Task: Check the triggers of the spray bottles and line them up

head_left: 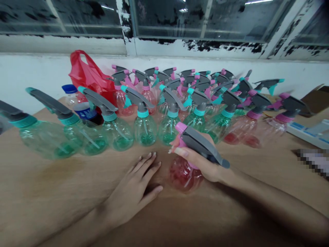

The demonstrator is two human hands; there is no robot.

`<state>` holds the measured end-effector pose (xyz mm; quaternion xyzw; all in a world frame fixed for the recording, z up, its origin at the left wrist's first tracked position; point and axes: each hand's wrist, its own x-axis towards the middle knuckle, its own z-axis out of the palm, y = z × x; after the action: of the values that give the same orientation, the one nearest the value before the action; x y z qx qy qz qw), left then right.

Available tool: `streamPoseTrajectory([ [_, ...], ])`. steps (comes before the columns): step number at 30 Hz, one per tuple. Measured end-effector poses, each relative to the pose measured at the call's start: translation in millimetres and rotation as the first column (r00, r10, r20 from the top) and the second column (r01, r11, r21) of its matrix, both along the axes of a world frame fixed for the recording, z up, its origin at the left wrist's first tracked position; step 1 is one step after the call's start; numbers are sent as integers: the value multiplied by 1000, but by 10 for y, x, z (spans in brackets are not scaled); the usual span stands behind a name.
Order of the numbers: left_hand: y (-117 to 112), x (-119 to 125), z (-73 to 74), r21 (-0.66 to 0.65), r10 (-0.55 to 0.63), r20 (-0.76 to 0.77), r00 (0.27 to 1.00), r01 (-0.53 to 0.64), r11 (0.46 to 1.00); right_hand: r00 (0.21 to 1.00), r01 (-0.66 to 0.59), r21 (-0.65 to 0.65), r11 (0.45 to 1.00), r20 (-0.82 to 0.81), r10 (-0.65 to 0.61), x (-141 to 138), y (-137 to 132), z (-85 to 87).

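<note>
My right hand (205, 161) is wrapped around the neck of a pink spray bottle (185, 176), just under its grey and pink trigger head. The bottle tilts a little, its nozzle pointing up and to the left. My left hand (140, 181) lies on the table with fingers stretched out, just left of that bottle and apart from it. Beyond both hands runs a curved row of green spray bottles (145, 132) with teal collars, ending at the right in clear pink spray bottles (273, 127).
Behind the front row stand many more spray bottles (147, 97). A red plastic bag (88, 75) and a drink bottle with a blue cap (69, 89) are at the back left. On the right are a white and blue tray (308, 133) and a cardboard box (317, 99).
</note>
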<state>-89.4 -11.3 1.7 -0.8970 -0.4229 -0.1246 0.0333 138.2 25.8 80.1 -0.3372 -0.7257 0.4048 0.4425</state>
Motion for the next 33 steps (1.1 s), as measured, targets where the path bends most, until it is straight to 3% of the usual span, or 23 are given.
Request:
streamPoseTrajectory([
  [6, 16, -10, -27, 18, -17, 17, 1000, 17, 1000, 1000, 23, 39, 999, 8, -24, -7, -8, -1],
  [12, 22, 1, -5, 16, -16, -16, 1000, 17, 1000, 994, -4, 10, 1000, -113, 5, -29, -2, -62],
  [21, 28, -12, -32, -1, -9, -11, 1000, 9, 1000, 997, 51, 65, 997, -57, -48, -36, 36, -142],
  [33, 23, -12, -20, 4, -20, 9, 1000, 20, 1000, 994, -19, 50, 999, -108, 24, -22, 47, -136],
])
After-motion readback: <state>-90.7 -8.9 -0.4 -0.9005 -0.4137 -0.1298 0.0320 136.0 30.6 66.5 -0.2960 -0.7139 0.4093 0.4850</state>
